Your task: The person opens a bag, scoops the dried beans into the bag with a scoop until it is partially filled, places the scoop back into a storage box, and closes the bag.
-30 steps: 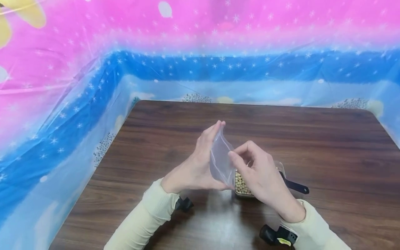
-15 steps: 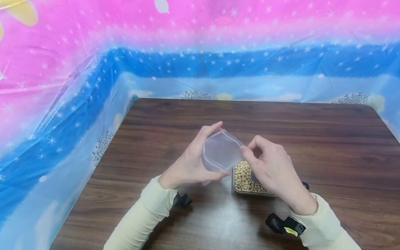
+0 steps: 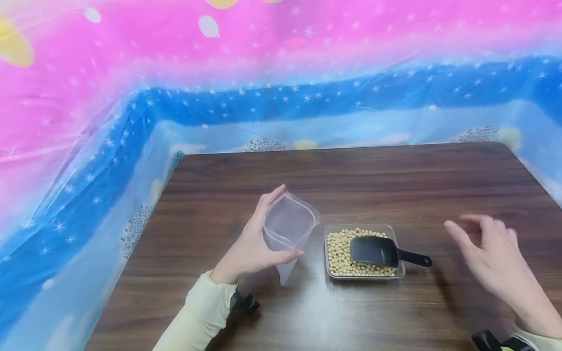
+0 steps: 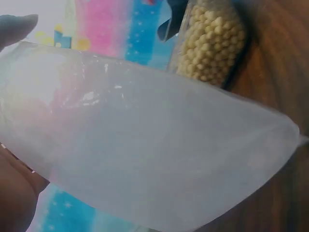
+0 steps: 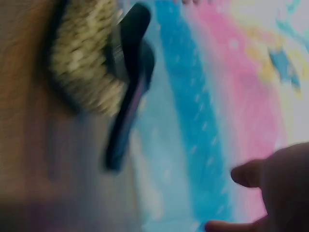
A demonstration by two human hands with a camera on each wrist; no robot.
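A translucent plastic bag (image 3: 291, 222) with its mouth spread wide is held by my left hand (image 3: 250, 243), thumb at the near side and fingers at the far side. In the left wrist view the bag (image 4: 159, 140) fills most of the picture. To its right stands a clear rectangular container (image 3: 330, 278) of round pale beans (image 3: 342, 248), perhaps soybeans. Across the beans lies a black scoop (image 3: 375, 251), its handle reaching over the right rim. My right hand (image 3: 493, 258) hovers right of the handle, fingers loosely bent, holding nothing and apart from the scoop.
A dark wood-grain table (image 3: 373, 180) carries everything. Behind it and along its left side hangs a pink and blue patterned cloth (image 3: 307, 102). The right wrist view is blurred by motion.
My right hand has let go of the bag's edge and moved right, past the container, uncovering the scoop. The bag's mouth has widened, and my left hand has shifted slightly left and down with it.
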